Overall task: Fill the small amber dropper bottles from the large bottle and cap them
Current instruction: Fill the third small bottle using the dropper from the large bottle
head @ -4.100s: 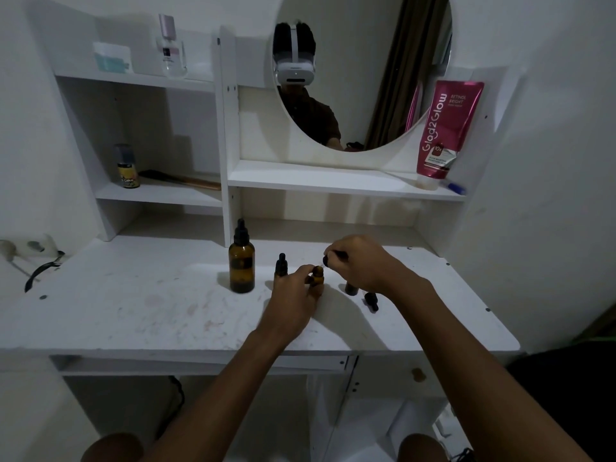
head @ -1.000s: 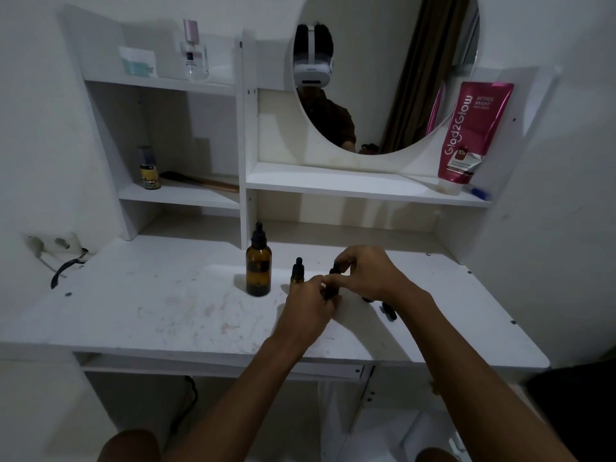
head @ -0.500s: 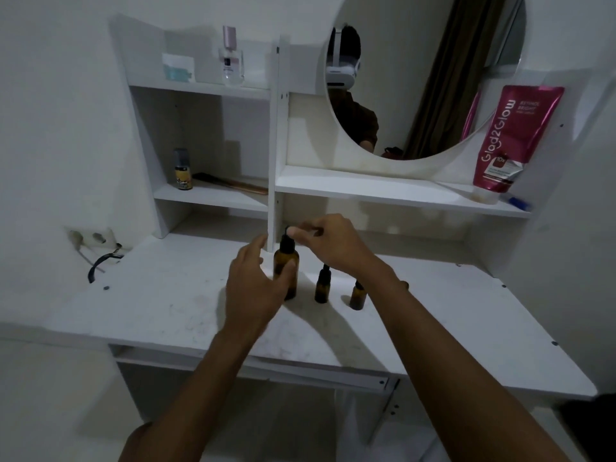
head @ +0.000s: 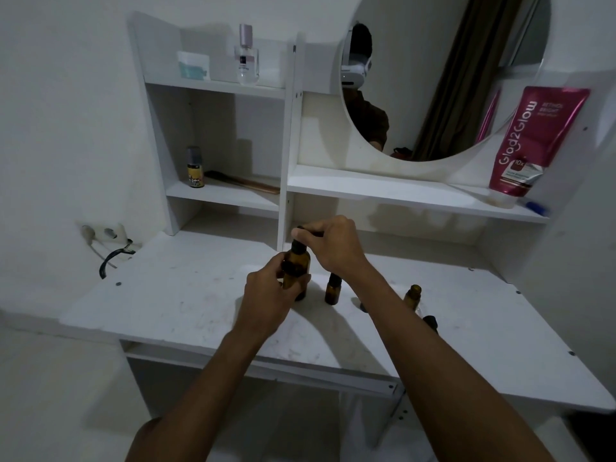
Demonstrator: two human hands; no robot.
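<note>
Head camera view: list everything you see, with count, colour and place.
large bottle: one, amber with black cap, desk centre
capped small bottle: one, amber, just right of it
open small bottle: one, amber, farther right
loose cap: one, black, desk, by right forearm
perfume bottle: one, clear, top shelf
can: one, yellow, left middle shelf
tube: one, pink, right shelf
mirror: one, round, above shelf
desk: one, white
left hand: grips large bottle's body
right hand: pinches its cap

Top shelf: clear perfume bottle (head: 247, 60) and small white-and-teal box (head: 193, 65), near each other. Middle shelf: yellow-labelled spray can (head: 195, 167), wooden comb (head: 243, 183). Round mirror (head: 466, 61); pink tube (head: 530, 145) standing on its cap. Wall socket (head: 105, 232) with black cable (head: 113, 258), far left.
</note>
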